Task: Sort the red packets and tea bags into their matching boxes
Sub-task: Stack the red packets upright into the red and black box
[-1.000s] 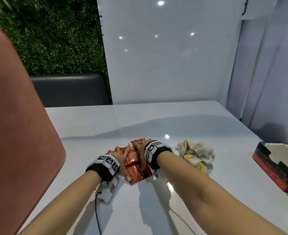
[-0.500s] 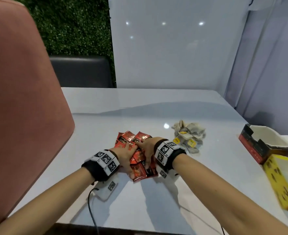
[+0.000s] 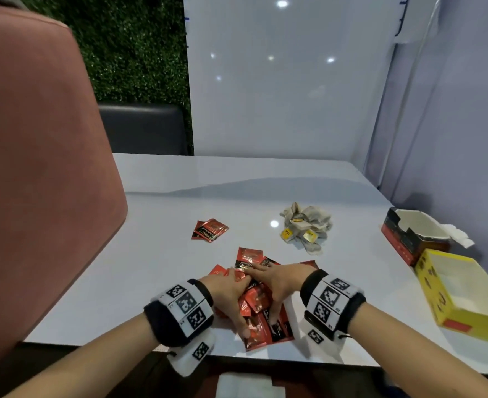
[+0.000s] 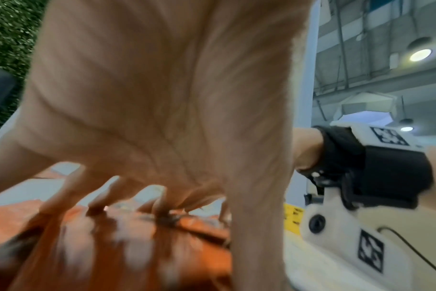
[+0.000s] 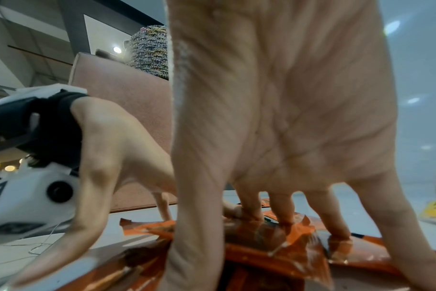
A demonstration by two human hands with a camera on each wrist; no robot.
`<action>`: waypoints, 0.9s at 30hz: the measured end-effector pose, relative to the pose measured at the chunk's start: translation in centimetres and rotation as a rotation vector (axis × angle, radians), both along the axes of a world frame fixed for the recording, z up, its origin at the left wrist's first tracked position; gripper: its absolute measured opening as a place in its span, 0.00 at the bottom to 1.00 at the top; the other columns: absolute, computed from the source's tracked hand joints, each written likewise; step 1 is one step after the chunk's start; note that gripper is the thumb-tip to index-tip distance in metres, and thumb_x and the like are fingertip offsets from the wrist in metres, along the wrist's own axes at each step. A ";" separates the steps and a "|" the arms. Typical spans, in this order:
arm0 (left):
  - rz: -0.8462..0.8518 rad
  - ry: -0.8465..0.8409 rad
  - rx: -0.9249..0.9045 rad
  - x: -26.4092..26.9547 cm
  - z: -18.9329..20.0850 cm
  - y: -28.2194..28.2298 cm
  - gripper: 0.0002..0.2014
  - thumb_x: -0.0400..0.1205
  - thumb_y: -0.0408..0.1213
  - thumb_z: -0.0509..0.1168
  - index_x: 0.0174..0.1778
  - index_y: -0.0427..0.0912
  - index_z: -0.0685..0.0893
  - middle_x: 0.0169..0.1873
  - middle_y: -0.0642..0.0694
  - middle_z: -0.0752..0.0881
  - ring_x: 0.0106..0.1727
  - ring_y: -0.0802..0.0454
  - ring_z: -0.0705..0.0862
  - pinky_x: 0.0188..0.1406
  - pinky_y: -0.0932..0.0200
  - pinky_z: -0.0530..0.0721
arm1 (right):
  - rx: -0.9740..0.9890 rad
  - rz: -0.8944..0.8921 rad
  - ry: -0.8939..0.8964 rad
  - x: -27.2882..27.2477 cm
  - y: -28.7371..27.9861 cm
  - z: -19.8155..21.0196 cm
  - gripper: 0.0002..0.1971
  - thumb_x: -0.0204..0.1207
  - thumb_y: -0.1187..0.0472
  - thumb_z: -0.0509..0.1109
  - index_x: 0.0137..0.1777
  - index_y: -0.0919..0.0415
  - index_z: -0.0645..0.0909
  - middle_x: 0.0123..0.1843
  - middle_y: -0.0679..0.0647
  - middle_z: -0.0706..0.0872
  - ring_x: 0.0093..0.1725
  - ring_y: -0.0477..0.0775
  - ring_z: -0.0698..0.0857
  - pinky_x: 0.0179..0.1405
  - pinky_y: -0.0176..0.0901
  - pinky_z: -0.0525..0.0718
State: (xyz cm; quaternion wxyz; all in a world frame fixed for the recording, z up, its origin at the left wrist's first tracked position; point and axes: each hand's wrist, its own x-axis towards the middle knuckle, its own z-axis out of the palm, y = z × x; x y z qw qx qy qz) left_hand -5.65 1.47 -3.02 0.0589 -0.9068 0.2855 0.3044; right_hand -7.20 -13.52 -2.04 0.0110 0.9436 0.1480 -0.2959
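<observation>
White glossy table (image 3: 179, 282) in a booth, white wall panel and green hedge behind, pink chair back (image 3: 36, 168) at the left. Nearest the table's front edge: a loose pile of red packets (image 3: 261, 326), overlapping and partly fanned, with both hands on top. Left hand (image 3: 228, 291) lies spread, fingers fairly straight and pressing down on the pile; thumb runs along its near side. Right hand (image 3: 277, 282) likewise flat on the heap, fingertips (image 5: 251, 214) planted on foil — neither hand visibly curled round a packet, so this reads as corralling, not lifting. Further out to the left, two stray packets (image 3: 209, 230) sit well apart from the pile. Further right, the tea bags (image 3: 306, 225) lie in a crumpled heap with yellow tags showing, separate from the packets. At the right edge, the yellow box (image 3: 438, 297) sits nearer, open; the red box (image 3: 403, 239) just behind it, also open. Nothing appears boxed yet. Risks, as I judge them: foil is slick, so squeezing the pile from above could squirt packets off the near edge; a scoop may drop some in transit — and the strays could be overlooked.
</observation>
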 end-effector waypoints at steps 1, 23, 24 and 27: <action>0.012 0.009 0.003 0.5 0.7 0.0 0.54 0.66 0.60 0.74 0.81 0.55 0.48 0.81 0.42 0.53 0.79 0.41 0.62 0.76 0.43 0.65 | 0.014 0.003 -0.004 0.1 -0.1 -0.1 0.59 0.63 0.51 0.81 0.82 0.45 0.38 0.85 0.47 0.45 0.82 0.59 0.56 0.77 0.64 0.61; -0.050 -0.180 0.044 13.5 0.0 2.4 0.33 0.82 0.37 0.63 0.81 0.54 0.57 0.79 0.41 0.64 0.77 0.42 0.66 0.72 0.46 0.68 | -0.026 -0.275 -0.300 0.4 -7.7 -2.1 0.31 0.68 0.54 0.77 0.67 0.61 0.68 0.62 0.59 0.76 0.63 0.60 0.76 0.50 0.51 0.79; -0.067 -0.194 0.010 12.6 -0.1 2.4 0.33 0.80 0.36 0.64 0.80 0.52 0.60 0.75 0.41 0.70 0.73 0.42 0.70 0.68 0.48 0.71 | -0.025 -0.283 -0.286 0.1 -7.7 -2.1 0.30 0.68 0.53 0.77 0.65 0.61 0.68 0.60 0.59 0.77 0.61 0.60 0.77 0.48 0.50 0.77; -0.006 -0.231 -0.085 10.8 -0.6 2.9 0.38 0.74 0.37 0.72 0.78 0.49 0.62 0.69 0.41 0.71 0.70 0.43 0.70 0.64 0.49 0.73 | -0.029 -0.291 -0.267 -0.9 -7.7 -2.0 0.25 0.68 0.48 0.76 0.53 0.60 0.65 0.51 0.57 0.77 0.58 0.60 0.79 0.42 0.46 0.73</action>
